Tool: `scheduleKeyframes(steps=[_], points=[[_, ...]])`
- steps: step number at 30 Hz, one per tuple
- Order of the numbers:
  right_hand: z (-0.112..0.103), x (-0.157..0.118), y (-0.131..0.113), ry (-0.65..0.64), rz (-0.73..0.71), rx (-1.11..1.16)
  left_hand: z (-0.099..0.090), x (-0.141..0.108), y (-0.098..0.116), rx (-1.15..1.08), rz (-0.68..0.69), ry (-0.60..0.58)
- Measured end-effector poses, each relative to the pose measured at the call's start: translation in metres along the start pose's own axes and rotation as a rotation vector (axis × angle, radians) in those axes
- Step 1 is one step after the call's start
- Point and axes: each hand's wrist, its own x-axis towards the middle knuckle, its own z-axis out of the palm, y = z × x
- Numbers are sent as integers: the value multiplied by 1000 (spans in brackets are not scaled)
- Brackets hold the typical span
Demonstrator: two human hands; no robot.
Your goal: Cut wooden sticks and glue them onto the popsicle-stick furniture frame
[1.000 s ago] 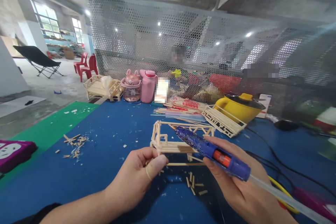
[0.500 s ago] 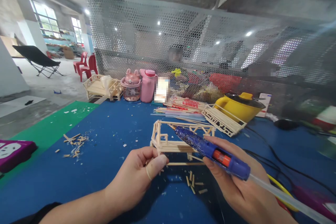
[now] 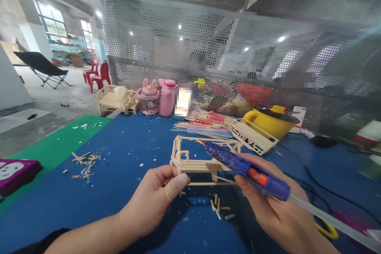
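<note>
Left hand [image 3: 159,196] pinching the near-left corner of the frame [image 3: 205,165]; right hand [image 3: 269,202] gripping the glue pen [image 3: 247,168].

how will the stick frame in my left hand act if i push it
The stick frame in your left hand is probably light, being thin sticks with open gaps. Its straight rails look stiff, yet slender enough to snap if pressed.

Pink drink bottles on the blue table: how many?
2. Clear-bodied pink bottle with eared lid, at the back beside a pale wooden stick model; solid pink bottle just right of it, before the grey perforated screen.
</note>
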Motion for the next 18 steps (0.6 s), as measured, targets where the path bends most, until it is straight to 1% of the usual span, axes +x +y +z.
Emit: scheduleKeyframes(steps=[2, 4, 5, 7, 9, 10, 12, 13, 14, 16, 17, 18], points=[[-3, -1, 5, 57, 31, -12, -1, 1, 1, -11, -6, 0], [-8, 2, 18, 129, 69, -59, -1, 3, 2, -27, -25, -5], [-11, 5, 29, 153, 105, -105, -1, 3, 2, -37, -38, -6], [-19, 14, 59, 142, 209, -241, 0, 4, 3, -64, -74, -7], [-26, 24, 97, 13, 355, -420, 1, 3, 4, -94, -109, 5], [-29, 28, 116, -58, 393, -466, 2, 2, 4, -109, -122, 11], [-31, 33, 151, -97, 426, -492, 3, 1, 5, -143, -140, 24], [-30, 35, 165, -150, 449, -510, 3, 1, 5, -166, -148, 32], [-27, 35, 175, -245, 488, -537, 4, 1, 5, -192, -159, 39], [-18, 36, 188, -382, 553, -600, 5, 2, 6, -247, -179, 58], [-13, 37, 190, -427, 575, -633, 5, 2, 6, -271, -186, 66], [-7, 38, 191, -446, 584, -663, 6, 2, 7, -291, -186, 75]])
